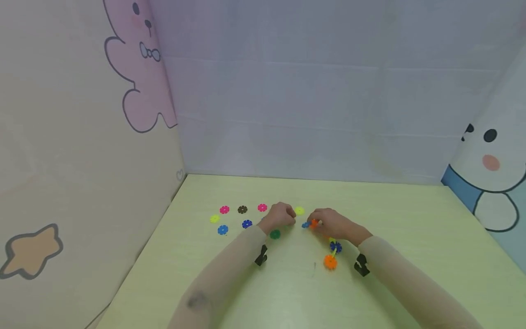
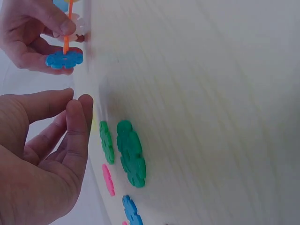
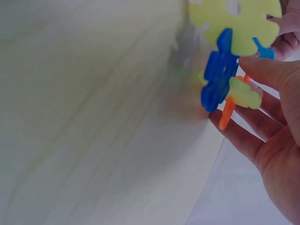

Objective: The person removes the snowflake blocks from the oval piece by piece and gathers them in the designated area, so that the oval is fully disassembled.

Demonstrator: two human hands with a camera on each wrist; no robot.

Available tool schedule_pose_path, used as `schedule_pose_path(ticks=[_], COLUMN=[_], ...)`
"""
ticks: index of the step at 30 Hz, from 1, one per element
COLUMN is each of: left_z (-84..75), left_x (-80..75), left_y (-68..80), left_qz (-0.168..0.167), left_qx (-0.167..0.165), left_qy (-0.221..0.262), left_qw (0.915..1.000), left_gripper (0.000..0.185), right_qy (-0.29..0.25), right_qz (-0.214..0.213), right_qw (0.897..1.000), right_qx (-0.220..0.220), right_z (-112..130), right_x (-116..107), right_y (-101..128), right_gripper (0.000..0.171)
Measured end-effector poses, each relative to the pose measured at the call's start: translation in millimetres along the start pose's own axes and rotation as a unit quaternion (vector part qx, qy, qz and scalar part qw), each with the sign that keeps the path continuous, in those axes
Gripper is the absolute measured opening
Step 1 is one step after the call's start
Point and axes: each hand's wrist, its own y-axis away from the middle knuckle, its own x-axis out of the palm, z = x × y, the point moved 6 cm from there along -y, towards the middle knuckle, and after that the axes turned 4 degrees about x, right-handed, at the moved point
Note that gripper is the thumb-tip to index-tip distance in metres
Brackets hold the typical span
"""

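Note:
My right hand (image 1: 334, 225) pinches an orange notched plastic disc (image 2: 66, 44), part of a chain of interlocking flower-shaped discs. A light blue disc (image 1: 305, 225) is slotted onto its left end. Below the hand hang a dark blue disc (image 1: 335, 247) and, at the near end, another orange disc (image 1: 330, 262). The right wrist view shows a yellow disc (image 3: 243, 28) close up in the chain. My left hand (image 1: 279, 215) hovers left of it, fingers loosely bent, thumb near the fingertips, nothing visible between them. Under it lies a dark green disc (image 1: 275, 234).
Loose discs lie on the pale table (image 1: 287, 292) to the left: pink (image 1: 224, 209), brown (image 1: 242, 209), yellow (image 1: 215, 219), light blue (image 1: 223, 230) and dark blue (image 1: 247, 224). Another yellow disc (image 1: 299, 210) lies behind the hands. Cloth walls (image 1: 312, 119) enclose the table's back and sides.

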Motion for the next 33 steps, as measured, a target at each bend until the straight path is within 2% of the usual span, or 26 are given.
schedule_pose_path(ticks=[7,13,18,25,33], left_z=[-9.0,-11.1,-10.5,-8.3,-11.0], left_x=[14.4,20.9,23.0,23.3,21.4], left_y=[10.7,12.7,11.3,14.1,18.6], left_qz=[0.006,-0.011,-0.027,-0.050,-0.047], left_qx=[0.017,0.014,0.027,0.051,0.059], left_qy=[0.027,0.035,0.021,0.005,0.003], left_qw=[0.9995,0.9993,0.9991,0.9975,0.9971], left_gripper=[0.014,0.011,0.010,0.014,0.013], right_qy=[-0.005,-0.023,-0.033,-0.015,-0.017], right_qz=[-0.010,-0.005,-0.002,-0.008,-0.007], right_qw=[1.000,1.000,0.999,1.000,1.000], right_qx=[-0.018,0.000,0.004,-0.001,-0.012], right_z=[4,5,7,0,1], right_x=[-2,-1,-1,1,0], right_y=[2,1,0,0,2], right_gripper=[0.021,0.027,0.028,0.026,0.025])
